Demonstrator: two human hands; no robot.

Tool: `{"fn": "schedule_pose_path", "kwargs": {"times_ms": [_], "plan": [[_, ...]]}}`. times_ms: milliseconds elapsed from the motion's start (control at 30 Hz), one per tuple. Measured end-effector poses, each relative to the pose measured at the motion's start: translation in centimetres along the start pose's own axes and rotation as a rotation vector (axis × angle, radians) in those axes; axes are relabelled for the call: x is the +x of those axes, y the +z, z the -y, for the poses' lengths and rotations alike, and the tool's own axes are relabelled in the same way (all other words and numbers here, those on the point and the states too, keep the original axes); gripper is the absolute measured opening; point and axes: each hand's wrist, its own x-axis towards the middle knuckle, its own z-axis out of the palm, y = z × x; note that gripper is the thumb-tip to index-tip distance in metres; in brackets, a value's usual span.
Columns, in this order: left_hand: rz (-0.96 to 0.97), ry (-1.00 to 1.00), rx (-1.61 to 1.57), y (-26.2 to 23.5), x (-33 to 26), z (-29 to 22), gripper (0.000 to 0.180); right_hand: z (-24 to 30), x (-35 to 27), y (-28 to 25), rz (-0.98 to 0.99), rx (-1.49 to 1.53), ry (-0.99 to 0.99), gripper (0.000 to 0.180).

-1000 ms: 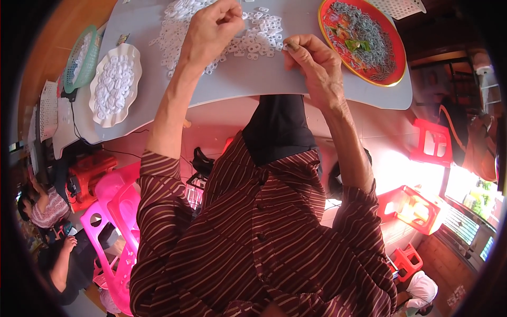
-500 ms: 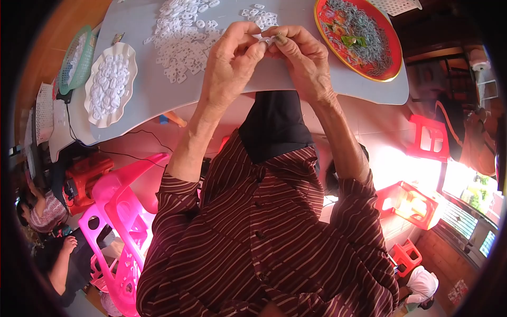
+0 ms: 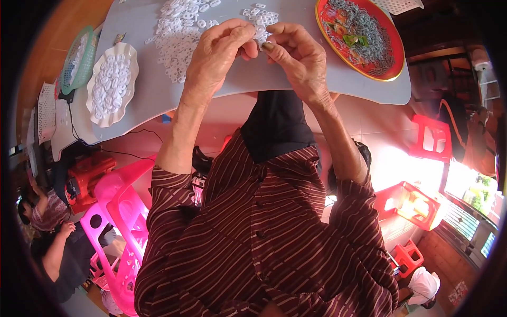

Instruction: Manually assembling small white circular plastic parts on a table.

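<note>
Above the near edge of the grey table, both of my hands are raised with their fingertips close together. My left hand is closed, the forefinger bent over the thumb. My right hand curls its fingers toward a dark-nailed thumb. Whatever the fingertips hold is too small to make out against the small cluster of white plastic pieces behind them. Left of my hands lies a large heap of white plastic pieces, many with holes. To the right stands a red round tray holding many small grey parts.
A wavy-edged white dish of white oval pieces and a green basket stand at the table's left. Pink plastic chairs are below left, red stools at right. Other people sit lower left; another person is lower right.
My hands have moved slightly apart, the left one shifting to the left. Earlier, the fingertips of both met around a small white piece.
</note>
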Motion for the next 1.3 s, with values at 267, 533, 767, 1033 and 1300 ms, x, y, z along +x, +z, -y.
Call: {"fn": "schedule_pose_path", "kwargs": {"times_ms": [267, 533, 767, 1033, 1300], "plan": [[0.008, 0.012, 0.231, -0.2, 0.5, -0.2, 0.024, 0.3, -0.1, 0.2, -0.04, -0.043, 0.015, 0.024], [-0.014, 0.076, 0.423, 0.3, 0.7, -0.1, 0.026, 0.2, -0.2, 0.3, -0.065, -0.031, -0.002, 0.024], [-0.042, 0.134, 0.476, 1.3, 0.1, -0.2, 0.03, 0.5, -0.3, 0.5, -0.054, 0.071, -0.001, 0.022], [-0.198, 0.136, 0.343, 2.8, -1.0, 0.5, 0.026, 0.7, -0.3, 0.5, 0.057, 0.041, -0.007, 0.027], [-0.217, 0.189, 0.348, 2.3, -1.4, 2.0, 0.024, 0.0, -0.7, 0.8, 0.063, -0.106, -0.04, 0.026]]}}
